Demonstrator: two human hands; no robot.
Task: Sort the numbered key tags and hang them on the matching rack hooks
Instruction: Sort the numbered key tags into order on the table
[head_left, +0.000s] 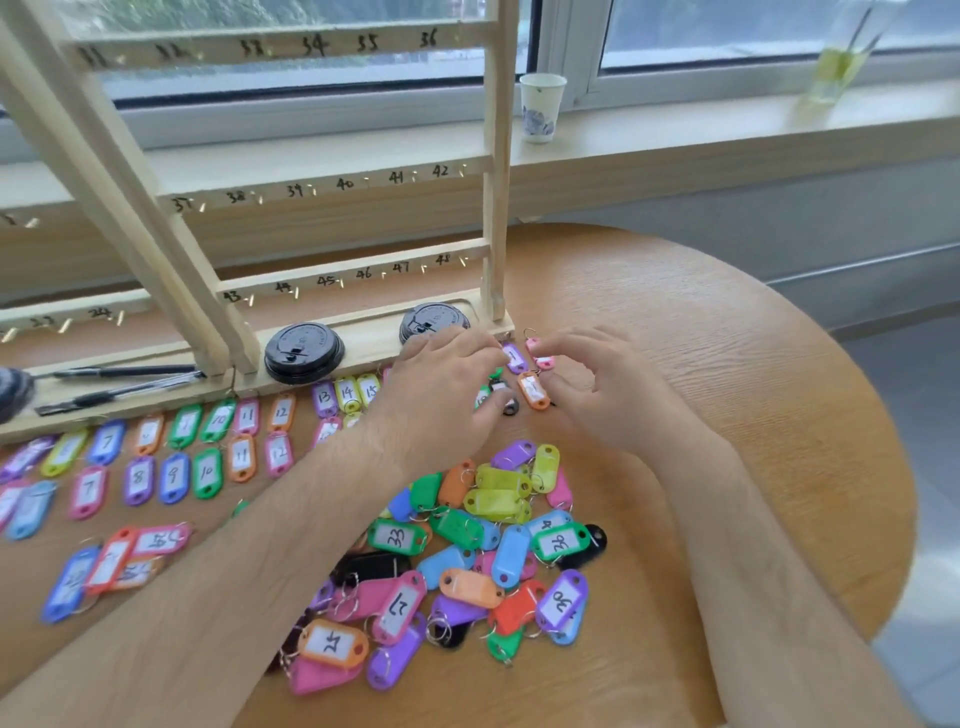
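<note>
A wooden rack (496, 208) with hooks numbered 31 to 48 stands at the back of the round table. My left hand (441, 384) reaches to the rack's base, its thumb and curled fingers pinching a green tag (497, 375). Its fingertip lies beside a purple tag (515, 358). My right hand (602, 389) hovers loosely curled, its thumb against an orange tag (533, 391) and its fingertips by a pink tag (540, 354). A loose pile of coloured tags (493, 545) lies under my forearms. Sorted tags (208, 473) numbered 7 to 15 lie in rows at the left.
Two black cup lids (304, 353) (434, 319) and two pens (124, 371) rest on the rack's base. A paper cup (541, 106) and a glass of green drink (836, 73) stand on the windowsill. The table's curved edge (883, 415) runs along the right.
</note>
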